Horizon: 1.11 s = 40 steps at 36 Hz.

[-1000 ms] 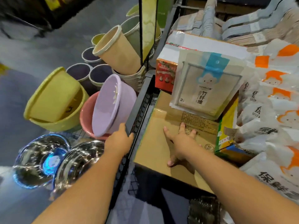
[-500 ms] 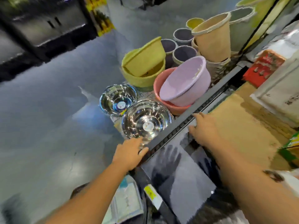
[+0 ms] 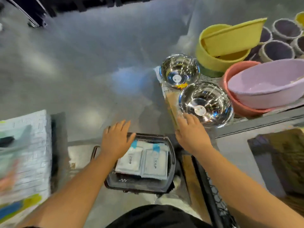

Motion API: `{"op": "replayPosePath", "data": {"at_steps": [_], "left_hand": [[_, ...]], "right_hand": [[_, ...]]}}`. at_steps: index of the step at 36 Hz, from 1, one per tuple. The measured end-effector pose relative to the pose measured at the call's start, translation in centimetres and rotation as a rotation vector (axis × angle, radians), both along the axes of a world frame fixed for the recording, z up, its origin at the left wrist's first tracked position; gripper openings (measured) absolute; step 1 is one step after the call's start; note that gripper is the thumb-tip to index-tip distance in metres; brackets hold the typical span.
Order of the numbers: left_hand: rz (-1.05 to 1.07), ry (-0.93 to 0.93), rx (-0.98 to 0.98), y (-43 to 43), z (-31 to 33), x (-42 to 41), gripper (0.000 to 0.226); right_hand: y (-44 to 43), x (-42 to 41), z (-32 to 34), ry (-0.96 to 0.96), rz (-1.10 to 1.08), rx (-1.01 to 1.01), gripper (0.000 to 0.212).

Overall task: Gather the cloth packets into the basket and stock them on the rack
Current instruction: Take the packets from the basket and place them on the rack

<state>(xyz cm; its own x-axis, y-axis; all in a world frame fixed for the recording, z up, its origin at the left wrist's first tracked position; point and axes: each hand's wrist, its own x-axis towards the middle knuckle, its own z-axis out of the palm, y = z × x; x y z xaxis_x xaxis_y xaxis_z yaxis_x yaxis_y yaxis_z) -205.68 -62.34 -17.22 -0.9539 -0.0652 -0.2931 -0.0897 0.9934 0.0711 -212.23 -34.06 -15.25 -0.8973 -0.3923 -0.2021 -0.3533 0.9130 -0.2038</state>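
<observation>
Head view: the left hand (image 3: 116, 140) hangs flat over the far left corner of the basket (image 3: 171, 163), fingers straight and a little spread, gripping nothing; whether it touches the rim I cannot tell; the right hand (image 3: 191, 134) is likewise open and empty, its fingertips just beside the nearer steel bowl (image 3: 205, 102); the cloth packets (image 3: 143, 163) lie flat in the basket, two side by side on top; the basket sits on the grey floor (image 3: 82, 63) beside the rack (image 3: 263, 122); further out, a second steel bowl (image 3: 179, 71) and stacked plastic basins (image 3: 263, 84) crowd a low shelf corner. The risk, I'd say, lies with the right hand; a careless sweep could knock the nearer bowl off its edge; the slick packets could also slide out if the basket is lifted by one side.
</observation>
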Motion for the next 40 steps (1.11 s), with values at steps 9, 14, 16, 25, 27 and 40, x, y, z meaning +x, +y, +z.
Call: {"op": "replayPosePath", "data": {"at_steps": [9, 14, 16, 25, 27, 40], "left_hand": [[0.079, -0.090, 0.051, -8.8, -9.8, 5.4, 0.067], [0.068, -0.179, 0.043, -11.9, -18.0, 8.1, 0.070], [0.057, -0.220, 0.022, -12.5, -21.1, 8.8, 0.066], [0.042, -0.357, 0.047, -11.8, -37.3, 10.0, 0.072], [0.057, -0.379, 0.082, -11.2, -40.7, 10.2, 0.074], [0.539, -0.248, 0.219, -8.8, -49.9, 10.6, 0.097]], "right_hand": [[-6.2, 3.6, -11.2, -0.299, 0.059, 0.171, 0.061], [-8.2, 5.3, -19.9, -0.437, 0.059, 0.300, 0.058], [-8.3, 5.9, -23.2, -0.468, 0.077, 0.330, 0.059], [-7.9, 9.8, -40.4, -0.626, -0.067, 0.352, 0.066], [-7.5, 10.7, -43.5, -0.648, -0.137, 0.336, 0.072], [-7.3, 12.1, -50.4, -0.484, -0.884, -0.060, 0.126]]}}
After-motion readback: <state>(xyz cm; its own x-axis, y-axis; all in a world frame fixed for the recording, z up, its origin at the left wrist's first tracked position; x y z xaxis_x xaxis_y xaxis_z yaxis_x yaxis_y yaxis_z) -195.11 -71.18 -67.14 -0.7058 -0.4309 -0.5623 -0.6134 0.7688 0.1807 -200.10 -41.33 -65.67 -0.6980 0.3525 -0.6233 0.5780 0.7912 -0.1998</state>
